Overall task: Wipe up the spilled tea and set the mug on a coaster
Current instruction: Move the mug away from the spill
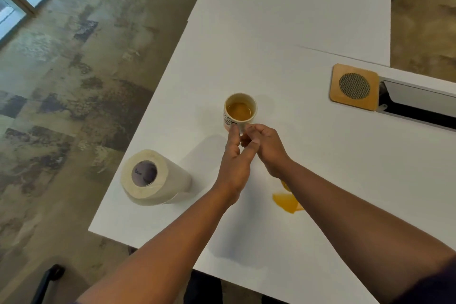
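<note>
A white mug (240, 109) with dark lettering stands upright on the white table (283, 20), partly filled with amber tea. My left hand (234, 163) reaches to its near side, straight fingers touching the mug's wall. My right hand (265, 147) is beside it, fingers curled in at the mug's near side, where the handle is hidden. A yellow-brown tea spill (286, 202) lies on the table nearer me, partly under my right forearm. A square wooden coaster (354, 86) with a round mesh centre lies far right of the mug.
A paper towel roll (151, 177) stands near the table's left edge, left of my hands. An open cable slot (417, 103) in the table sits just right of the coaster. The patterned floor (74, 81) lies beyond the left edge.
</note>
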{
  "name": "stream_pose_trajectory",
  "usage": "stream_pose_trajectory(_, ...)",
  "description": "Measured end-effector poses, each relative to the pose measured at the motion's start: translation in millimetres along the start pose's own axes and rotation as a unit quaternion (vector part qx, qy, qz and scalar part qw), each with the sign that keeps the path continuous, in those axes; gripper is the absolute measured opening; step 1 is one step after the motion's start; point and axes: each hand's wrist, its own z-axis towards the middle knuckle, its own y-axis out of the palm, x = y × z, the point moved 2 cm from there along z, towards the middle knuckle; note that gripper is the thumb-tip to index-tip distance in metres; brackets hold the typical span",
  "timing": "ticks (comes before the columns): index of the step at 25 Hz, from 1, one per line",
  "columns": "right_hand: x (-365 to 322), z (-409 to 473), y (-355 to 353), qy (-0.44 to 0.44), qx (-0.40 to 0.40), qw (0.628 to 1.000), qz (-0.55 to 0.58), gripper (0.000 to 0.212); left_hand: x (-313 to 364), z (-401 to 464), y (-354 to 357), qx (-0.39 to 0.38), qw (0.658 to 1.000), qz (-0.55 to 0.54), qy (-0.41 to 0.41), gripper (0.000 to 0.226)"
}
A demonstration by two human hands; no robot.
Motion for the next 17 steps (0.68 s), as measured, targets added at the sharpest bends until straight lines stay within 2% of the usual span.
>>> stream_pose_trajectory(6,-14,51,28,0.014,-0.018,1.000,0.013,0.033,9,35,-15,0.048,0.997,-0.057,0.001,0.049)
stream_pose_trajectory(10,-12,64,38,0.021,-0.022,1.000,-0.004,0.029,10,56,-20,0.085,0.991,-0.100,-0.001,0.049)
stream_pose_trajectory(17,-10,72,42,0.021,-0.037,0.999,-0.024,0.028,12,69,-23,0.103,0.986,-0.129,-0.005,0.048)
